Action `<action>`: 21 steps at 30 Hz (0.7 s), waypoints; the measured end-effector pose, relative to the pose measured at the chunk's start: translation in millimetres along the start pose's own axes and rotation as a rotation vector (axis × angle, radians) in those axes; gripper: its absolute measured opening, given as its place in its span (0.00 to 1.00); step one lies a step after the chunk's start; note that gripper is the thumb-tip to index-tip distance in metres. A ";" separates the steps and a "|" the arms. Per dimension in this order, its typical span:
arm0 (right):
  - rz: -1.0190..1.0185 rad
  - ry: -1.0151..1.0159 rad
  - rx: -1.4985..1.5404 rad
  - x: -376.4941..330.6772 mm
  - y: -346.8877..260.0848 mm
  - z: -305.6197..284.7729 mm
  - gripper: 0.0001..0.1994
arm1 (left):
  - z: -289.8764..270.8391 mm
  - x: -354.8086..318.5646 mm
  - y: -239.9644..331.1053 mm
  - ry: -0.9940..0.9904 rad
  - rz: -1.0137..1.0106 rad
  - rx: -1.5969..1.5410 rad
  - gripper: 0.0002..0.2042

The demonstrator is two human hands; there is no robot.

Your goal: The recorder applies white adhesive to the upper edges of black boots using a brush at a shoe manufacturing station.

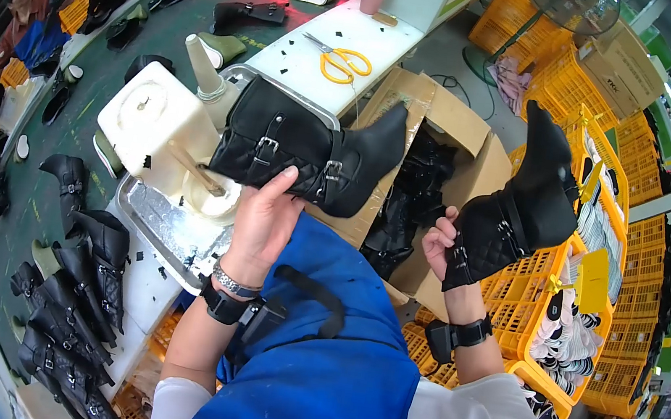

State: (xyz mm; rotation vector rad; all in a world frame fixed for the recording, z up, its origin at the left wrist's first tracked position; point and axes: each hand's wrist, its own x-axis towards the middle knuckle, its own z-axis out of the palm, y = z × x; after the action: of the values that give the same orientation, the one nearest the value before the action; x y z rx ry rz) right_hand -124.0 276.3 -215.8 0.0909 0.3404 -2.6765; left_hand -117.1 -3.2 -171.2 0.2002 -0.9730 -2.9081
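Mid-handling of a boot pair, by the look of it: one black buckled boot (301, 150) lies on its side over the cream moulded machine head (161, 131), shaft toward the machine, toe pointing right over the open cardboard box (448, 127). Left hand (265, 215) is under it, palm up, thumb pressed on the sole edge near the heel buckle strap; fingers curled round the underside, so a supporting hold rather than a pinch, how tightly I can't tell. Right hand (441, 242) is closed on the quilted shaft of the second black boot (518, 208), held upright out over the yellow plastic crates (547, 275), toe up and away; fingers mostly hidden behind the shaft, thumb showing at the cuff. The two boots are well apart. Judgement: the left boot is being seated on or lifted off the machine, can't tell which; whichever it is, it needs the shaft kept aligned with the machine post (202, 65) and the strap buckles kept clear. More finished black boots (72, 310) sit lower left on the table, yellow-handled scissors (340, 61) on the white bench (384, 34) beyond.
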 end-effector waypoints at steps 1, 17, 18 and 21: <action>-0.030 0.051 0.040 0.6 7.1 6.2 0.12 | -1.3 0.9 -4.8 0.011 -0.006 -0.028 0.17; 0.156 -0.247 -0.891 12.3 67.6 54.1 0.20 | 0.5 -51.3 -17.4 -0.307 0.159 0.679 0.16; 0.206 -0.256 -0.790 16.1 68.4 49.0 0.19 | 0.7 -52.2 -20.1 -0.140 0.057 0.514 0.19; 0.345 -0.267 -0.484 26.8 68.5 31.2 0.17 | -1.4 -38.6 -16.8 -0.141 -0.095 0.314 0.20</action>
State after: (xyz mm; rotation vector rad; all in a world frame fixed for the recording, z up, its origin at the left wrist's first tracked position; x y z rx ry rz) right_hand -118.8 197.4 -204.1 -0.3219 0.7908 -2.1659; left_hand -79.1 13.5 -178.5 0.0575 -1.4820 -2.8675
